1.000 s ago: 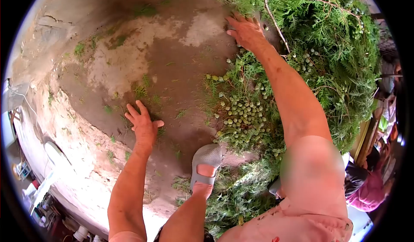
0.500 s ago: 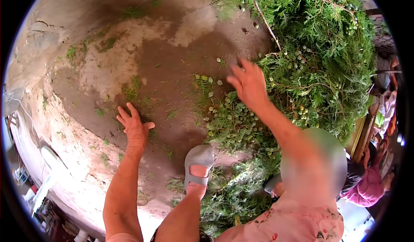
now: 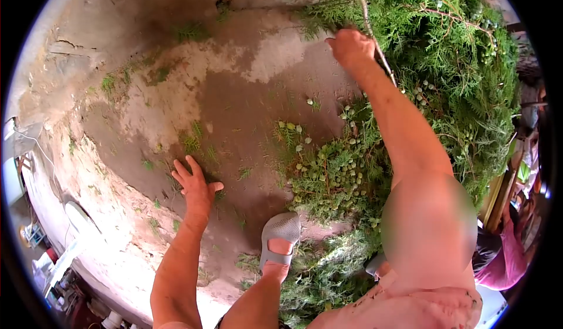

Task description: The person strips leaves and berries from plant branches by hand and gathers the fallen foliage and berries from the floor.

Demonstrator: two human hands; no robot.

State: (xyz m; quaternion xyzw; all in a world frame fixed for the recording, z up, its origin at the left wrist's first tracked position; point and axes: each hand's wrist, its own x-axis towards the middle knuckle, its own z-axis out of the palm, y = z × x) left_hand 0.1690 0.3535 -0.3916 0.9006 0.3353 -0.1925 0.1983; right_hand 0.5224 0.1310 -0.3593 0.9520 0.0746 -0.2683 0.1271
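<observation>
My left hand (image 3: 196, 188) has its fingers spread over the dark damp ground (image 3: 234, 124), beside small green sprigs, and holds nothing. Farther up, my right hand (image 3: 353, 46) has curled fingers at the edge of the leafy green branches (image 3: 457, 71), right by a bare pale stem (image 3: 380, 53). What its fingers grip, if anything, is hidden. Between the two hands, nearer to my foot, is a heap of round green cones (image 3: 334, 173) mixed with foliage.
My foot in a grey shoe (image 3: 281, 229) rests on the ground below the cones. More cut greenery (image 3: 322, 276) is beside it. A person in a magenta top (image 3: 507, 261) is at the lower right. Assorted household items (image 3: 53, 270) stand at the lower left.
My right hand has gone from over the cones up to the branches by the bare stem, and its fingers have curled. My left hand stays spread. The view has shifted slightly.
</observation>
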